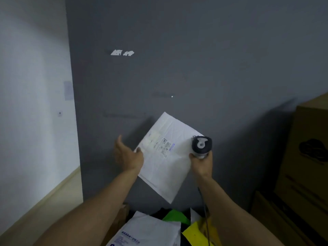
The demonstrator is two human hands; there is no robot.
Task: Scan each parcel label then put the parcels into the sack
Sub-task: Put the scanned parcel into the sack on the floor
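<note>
Parcel (165, 167) pinched at left edge by left hand (128, 155); label (165, 146) just left of scanner (201, 146), gripped by right hand (202, 164).

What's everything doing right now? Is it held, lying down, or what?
White padded envelope parcel: held up, tilted, label side showing.
Black-and-white handheld scanner: gripped, beside the parcel's right corner.
Left hand: holds the parcel's left edge.
Right hand: grips the scanner.
White plastic mailer bag: lying in the pile below.
Green parcel: lying in pile, partly covered.
Yellow parcel: lying in pile.
Brown cardboard box: standing at right.
</note>
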